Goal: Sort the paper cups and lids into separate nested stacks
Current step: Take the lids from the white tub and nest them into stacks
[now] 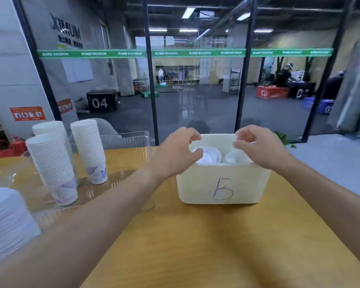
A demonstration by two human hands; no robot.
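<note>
A white bin (222,183) marked "B" stands on the wooden table, and inside it I see a white lid (210,155) and what looks like a paper cup (231,157). My left hand (175,152) hovers over the bin's left rim, fingers loosely curled with a gap to the thumb, holding nothing. Over the right rim my right hand (258,147) is in the same loose claw, also holding nothing. Three nested cup stacks (52,163) (89,146) (48,127) stand at the left. A stack of lids (6,221) sits at the near left edge.
The cup stacks stand in a clear plastic tray (125,140) on the left of the table (216,246). A glass wall rises just behind the table's far edge. A red fire extinguisher (13,147) lies beyond the left side.
</note>
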